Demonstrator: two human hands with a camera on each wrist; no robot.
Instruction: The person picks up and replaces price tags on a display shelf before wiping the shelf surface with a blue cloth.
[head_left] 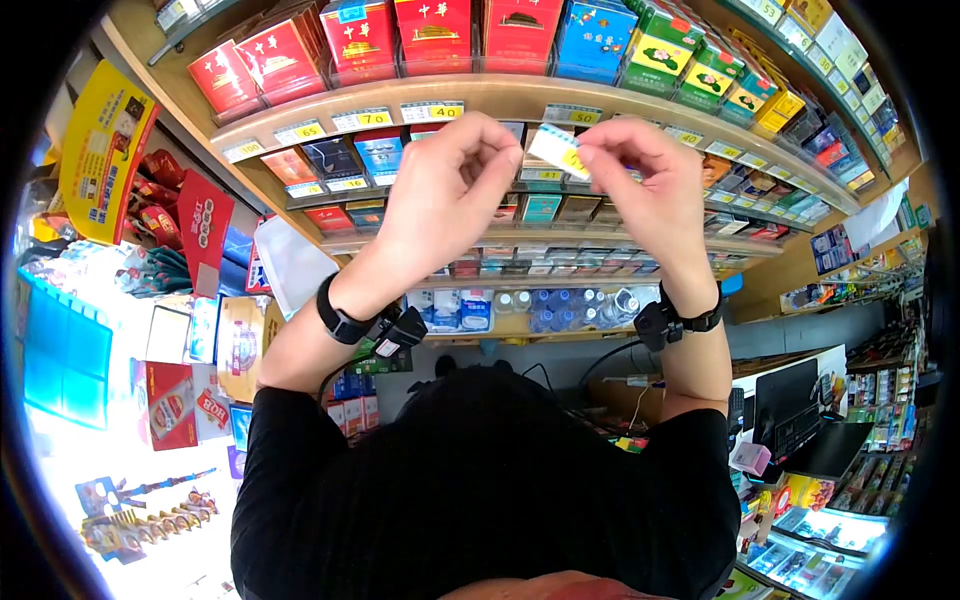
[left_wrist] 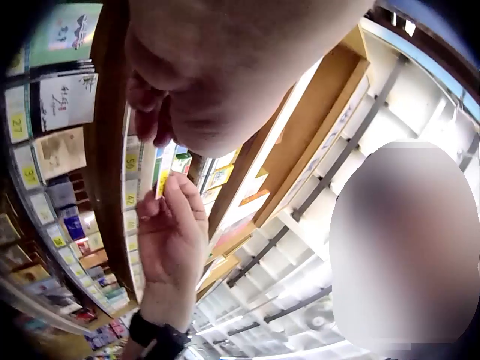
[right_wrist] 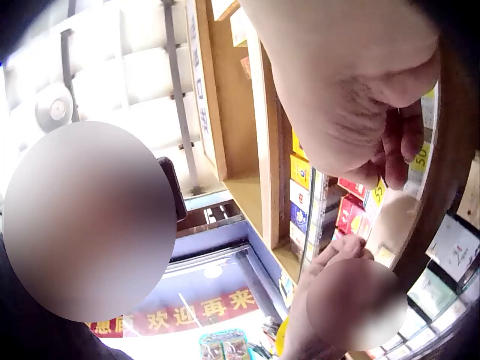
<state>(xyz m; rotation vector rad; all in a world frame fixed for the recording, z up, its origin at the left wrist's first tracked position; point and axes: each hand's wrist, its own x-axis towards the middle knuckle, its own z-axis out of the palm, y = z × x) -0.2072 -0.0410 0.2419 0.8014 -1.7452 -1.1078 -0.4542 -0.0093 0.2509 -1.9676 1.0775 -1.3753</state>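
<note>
A small white price tag [head_left: 556, 150] with a blue edge and a yellow patch is pinched between the thumb and forefinger of my right hand [head_left: 650, 175], in front of the shelf edge. Its yellow part [right_wrist: 377, 193] shows below the right fingertips in the right wrist view. My left hand [head_left: 455, 185] is raised at the tag's other end, fingers curled, thumb tip against the forefinger, just left of the tag. Nothing shows between those fingertips. From the left wrist, the right hand [left_wrist: 174, 240] is seen gripping the tag, while the left palm hides part of the shelf.
A tiered shelf [head_left: 350, 105] of cigarette packs, with price labels along its edges, spans the front. Bottles [head_left: 570, 305] stand on the lowest level. Red gift packs [head_left: 205, 225] and boxes stand at left; a computer monitor [head_left: 785, 405] is at right.
</note>
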